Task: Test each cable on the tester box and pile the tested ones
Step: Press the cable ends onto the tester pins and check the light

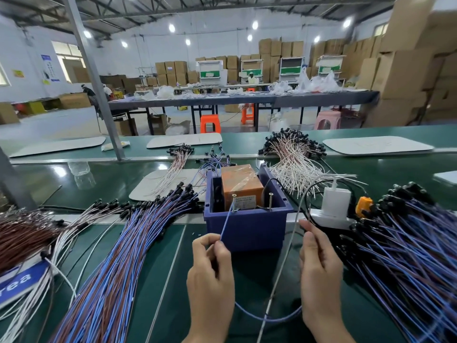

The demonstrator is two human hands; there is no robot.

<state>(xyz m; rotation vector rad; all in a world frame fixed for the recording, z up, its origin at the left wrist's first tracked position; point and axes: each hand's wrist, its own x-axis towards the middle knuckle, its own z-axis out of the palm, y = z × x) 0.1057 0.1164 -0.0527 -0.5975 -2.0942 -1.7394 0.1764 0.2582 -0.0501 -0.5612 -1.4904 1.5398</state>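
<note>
An orange tester box (241,185) sits inside a blue plastic bin (249,226) on the green bench, with two screw posts standing at its front. My left hand (210,280) pinches one end of a thin blue cable (226,225) and holds its tip against the left screw post (234,196). That cable loops down under both hands to my right hand (319,276), which pinches the other end in front of the bin's right corner. A big fan of blue and brown cables (123,256) lies at the left. Another heap of blue cables (408,243) lies at the right.
A white power strip with a charger (335,204) and an orange plug stands right of the bin. White cables with black ends (294,159) are piled behind it, smaller bunches beside them. A grey wire (284,268) crosses the bench between my hands. A steel post (99,90) rises at the back left.
</note>
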